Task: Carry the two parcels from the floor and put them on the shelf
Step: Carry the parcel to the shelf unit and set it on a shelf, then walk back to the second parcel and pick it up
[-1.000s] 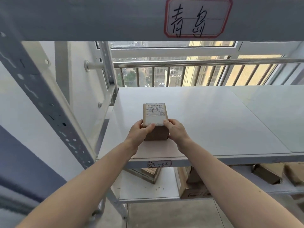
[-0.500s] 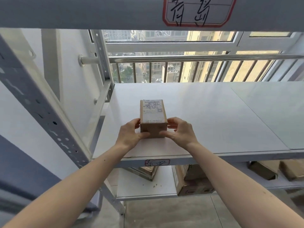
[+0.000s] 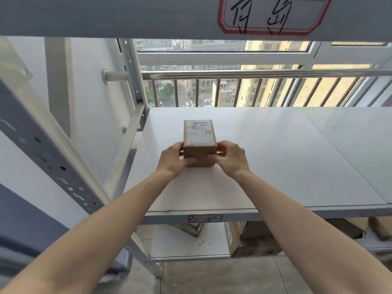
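Observation:
A small brown cardboard parcel [image 3: 199, 143] with a white shipping label on top rests on the white shelf board [image 3: 275, 158], near its left side. My left hand [image 3: 172, 159] grips the parcel's left face and lower front corner. My right hand [image 3: 231, 159] holds its right face, fingers curled against the front edge. Both arms reach in over the shelf's front rail. No second loose parcel shows in this view.
A perforated metal upright [image 3: 42, 149] stands at the left, and an upper shelf beam with a red-bordered label [image 3: 273, 13] crosses overhead. Cardboard boxes [image 3: 252, 240] sit on the lower shelf. A railing and window [image 3: 233, 77] lie behind; tiled floor [image 3: 222, 276] below.
The parcel has come down flat onto the shelf board and slid a little further in. My hands shifted from its top front edge to its side faces.

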A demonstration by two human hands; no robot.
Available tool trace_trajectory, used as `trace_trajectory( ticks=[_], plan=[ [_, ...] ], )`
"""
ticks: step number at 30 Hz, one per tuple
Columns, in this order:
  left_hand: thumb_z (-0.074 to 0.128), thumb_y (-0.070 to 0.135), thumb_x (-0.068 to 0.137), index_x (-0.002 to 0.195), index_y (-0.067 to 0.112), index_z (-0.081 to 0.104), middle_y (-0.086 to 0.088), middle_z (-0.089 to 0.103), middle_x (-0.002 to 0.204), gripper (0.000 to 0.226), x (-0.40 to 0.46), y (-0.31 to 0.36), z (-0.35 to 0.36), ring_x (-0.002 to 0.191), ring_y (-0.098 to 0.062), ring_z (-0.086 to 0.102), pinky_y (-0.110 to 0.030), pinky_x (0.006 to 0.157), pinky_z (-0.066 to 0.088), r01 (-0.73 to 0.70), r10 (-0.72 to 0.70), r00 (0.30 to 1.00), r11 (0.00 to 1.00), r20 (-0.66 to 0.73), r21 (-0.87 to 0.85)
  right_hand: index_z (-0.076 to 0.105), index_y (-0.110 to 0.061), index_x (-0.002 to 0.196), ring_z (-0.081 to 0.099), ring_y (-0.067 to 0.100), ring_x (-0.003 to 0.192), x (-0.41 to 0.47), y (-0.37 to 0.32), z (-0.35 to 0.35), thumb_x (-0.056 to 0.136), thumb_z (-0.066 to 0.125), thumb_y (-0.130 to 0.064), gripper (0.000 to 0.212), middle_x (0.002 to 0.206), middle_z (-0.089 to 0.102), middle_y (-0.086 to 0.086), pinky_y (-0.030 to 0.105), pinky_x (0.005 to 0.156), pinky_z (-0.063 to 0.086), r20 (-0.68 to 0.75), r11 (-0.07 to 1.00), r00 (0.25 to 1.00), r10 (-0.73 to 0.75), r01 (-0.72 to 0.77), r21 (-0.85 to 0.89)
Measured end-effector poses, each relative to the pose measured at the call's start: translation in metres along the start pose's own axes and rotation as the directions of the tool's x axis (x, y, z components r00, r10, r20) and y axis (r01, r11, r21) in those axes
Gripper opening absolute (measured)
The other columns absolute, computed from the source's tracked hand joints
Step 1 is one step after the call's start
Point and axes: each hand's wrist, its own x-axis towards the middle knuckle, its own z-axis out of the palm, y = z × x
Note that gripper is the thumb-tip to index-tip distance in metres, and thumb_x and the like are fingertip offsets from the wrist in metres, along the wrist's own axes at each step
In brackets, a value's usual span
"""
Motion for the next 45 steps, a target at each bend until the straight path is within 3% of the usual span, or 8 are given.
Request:
trace_trajectory(
  ticks=[13,17,20,26,31,35,39,45],
  plan=[
    [0.077,0.018,0.077,0.123,0.012,0.063,-0.005,0.071,0.120,0.049,0.022,0.001,-0.001,0.112,-0.022,0.066,-0.034,0.097,0.050,0.054,-0.054,0.999,0.997,-0.004,0.052,0.067,-0.010,0.119,0.071,0.021,0.101,0.024,-0.007,0.013,0.080,0.074,-0.016,0.040,0.118,0.073,0.006,0.032,0.093,0.052,0.008,0.999,0.999,0.054,-0.054,-0.002],
    [0.076,0.031,0.077,0.124,0.011,0.058,-0.008,0.066,0.124,0.054,0.020,0.001,-0.001,0.118,-0.027,0.058,-0.035,0.096,0.047,0.076,-0.075,0.997,0.991,-0.015,0.109,0.057,-0.009,0.132,0.063,0.024,0.115,0.021,-0.006,0.014,0.081,0.075,-0.025,0.057,0.126,0.066,0.006,0.040,0.100,0.049,0.000,0.997,0.997,0.077,-0.077,-0.029],
    [0.074,0.035,0.080,0.129,0.009,0.051,-0.011,0.061,0.130,0.060,0.017,0.002,-0.002,0.124,-0.028,0.054,-0.034,0.096,0.043,0.086,-0.085,0.996,0.992,-0.022,0.097,0.049,-0.008,0.138,0.058,0.025,0.123,0.017,-0.005,0.013,0.079,0.077,-0.030,0.068,0.131,0.062,0.009,0.039,0.102,0.047,-0.036,0.997,0.997,0.067,-0.068,-0.047],
    [0.071,0.038,0.084,0.149,0.008,0.033,-0.012,0.047,0.149,0.081,0.004,0.003,-0.005,0.138,-0.027,0.043,-0.037,0.111,0.036,0.096,-0.094,0.995,0.993,-0.036,0.068,0.051,-0.010,0.130,0.058,0.023,0.116,-0.001,-0.004,0.018,0.082,0.075,-0.035,0.059,0.129,0.056,0.009,0.036,0.095,0.047,-0.190,0.999,0.982,0.016,-0.021,-0.029],
    [0.069,0.038,0.087,0.147,0.007,0.037,-0.012,0.047,0.148,0.075,-0.017,-0.002,-0.013,0.137,-0.025,0.043,-0.037,0.112,0.037,0.091,-0.088,0.994,0.995,-0.058,0.043,0.049,-0.011,0.124,0.057,0.024,0.116,-0.024,-0.012,0.026,0.090,0.055,-0.015,0.035,0.130,0.052,0.007,0.038,0.087,0.046,-0.325,0.999,0.945,0.027,-0.034,-0.017],
    [0.067,0.037,0.089,0.140,0.008,0.047,-0.009,0.054,0.141,0.062,-0.037,-0.008,-0.021,0.130,-0.023,0.050,-0.035,0.107,0.040,0.071,-0.070,0.990,0.997,-0.124,0.007,0.052,-0.009,0.116,0.059,0.022,0.105,-0.040,-0.021,0.036,0.094,0.053,-0.018,0.024,0.118,0.058,0.006,0.032,0.080,0.042,-0.401,0.999,0.916,-0.024,0.032,0.015],
    [0.063,0.032,0.093,0.131,0.009,0.054,-0.006,0.060,0.133,0.045,-0.060,-0.010,-0.030,0.121,-0.020,0.057,-0.032,0.100,0.045,0.053,-0.062,0.971,0.997,-0.232,-0.048,0.054,-0.010,0.109,0.059,0.021,0.094,-0.053,-0.035,0.049,0.096,0.053,-0.022,0.017,0.103,0.058,0.001,0.033,0.077,0.041,-0.379,0.995,0.924,-0.052,0.082,0.064],
    [0.063,0.028,0.094,0.120,0.010,0.061,-0.002,0.066,0.122,0.032,-0.095,-0.008,-0.043,0.099,-0.010,0.061,-0.022,0.082,0.046,0.056,-0.071,0.915,0.997,-0.398,-0.050,0.056,-0.009,0.110,0.059,0.023,0.092,-0.069,-0.055,0.066,0.098,0.053,-0.021,0.017,0.107,0.067,0.009,0.030,0.076,0.037,-0.262,0.979,0.958,-0.117,0.156,0.133]
  ],
)
